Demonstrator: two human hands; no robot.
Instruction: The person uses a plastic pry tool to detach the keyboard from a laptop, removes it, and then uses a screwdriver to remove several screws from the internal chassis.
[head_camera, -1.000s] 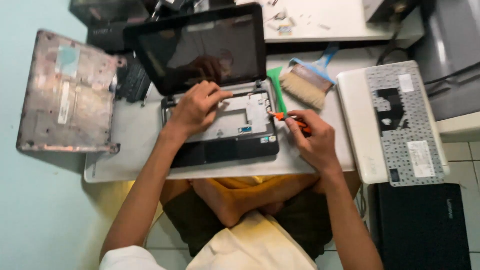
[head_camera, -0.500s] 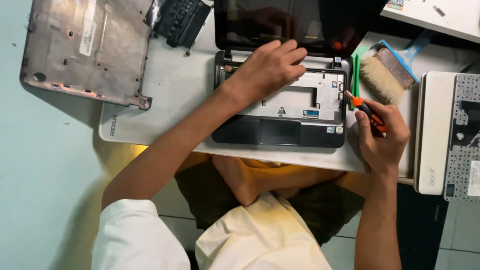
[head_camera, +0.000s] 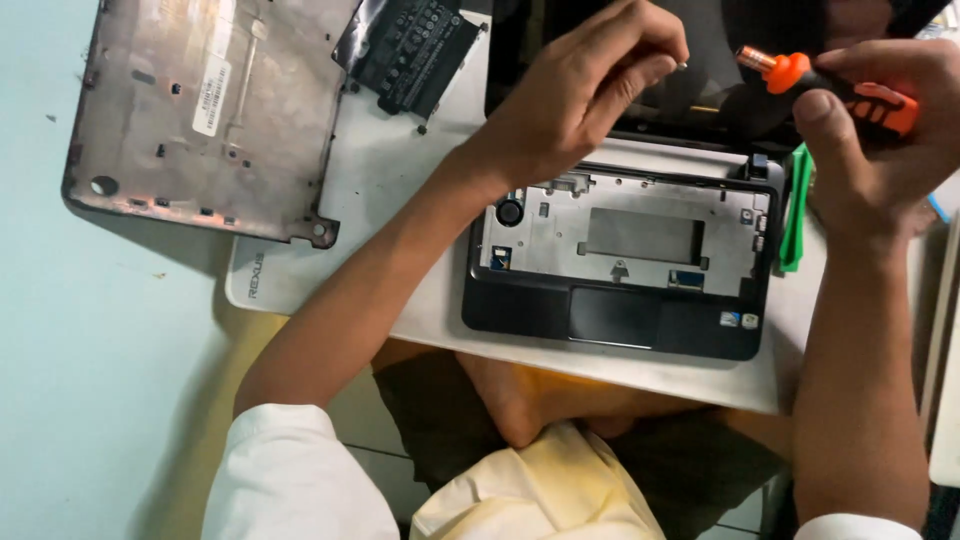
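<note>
Screw (head_camera: 681, 66) is sitting pinched between thumb and fingertips of the left hand (head_camera: 575, 95), raised over the laptop's (head_camera: 615, 320) hinge edge. Right hand (head_camera: 880, 130) is gripping an orange-and-black screwdriver (head_camera: 830, 85), tip pointing toward the left hand. Laptop is lying on the white bench (head_camera: 400, 200) with its keyboard out, metal tray exposed. Green pry tool (head_camera: 797, 210) is resting just beside its right edge. Detached bottom cover (head_camera: 210, 110) is lying top left.

Left hand (head_camera: 575, 95) raised above laptop (head_camera: 615, 260), thumb and forefinger pinched together, forearm slanting across its left edge. Right hand (head_camera: 880, 125) at laptop's upper right corner, fingers curled tight, thumb extended.
</note>
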